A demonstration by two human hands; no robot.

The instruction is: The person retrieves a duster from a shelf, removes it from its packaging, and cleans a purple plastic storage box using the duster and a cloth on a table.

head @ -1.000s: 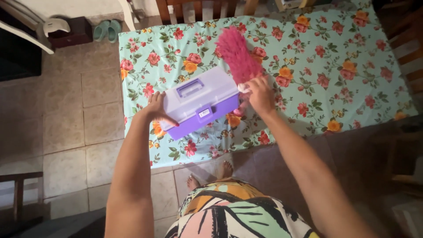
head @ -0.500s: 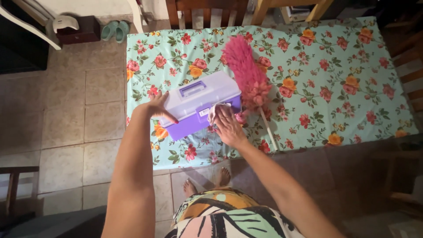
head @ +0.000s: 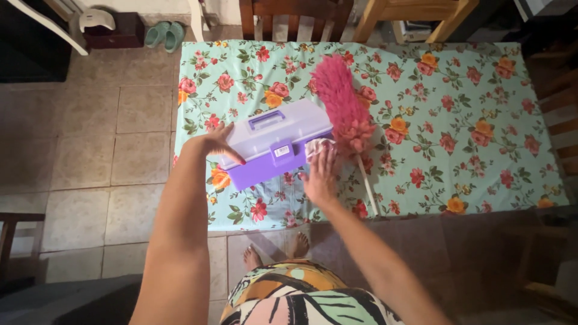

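A lilac plastic box with a pale lid, a handle and a front latch lies at the near left of a table covered by a turquoise floral cloth. My left hand grips the box's left end, fingers over the lid edge. At the box's right end, my right hand presses flat on a small white cloth. A pink feather duster with a thin white stick lies just right of the box, touching the white cloth.
Two wooden chairs stand at the table's far side. Green sandals and a dark low box sit on the tiled floor at far left. My bare feet are under the table's near edge. Dark furniture stands at right.
My right hand has come down from the box's far right corner to its near right end, now pressing the white cloth there. The left hand has stayed on the box's left end.
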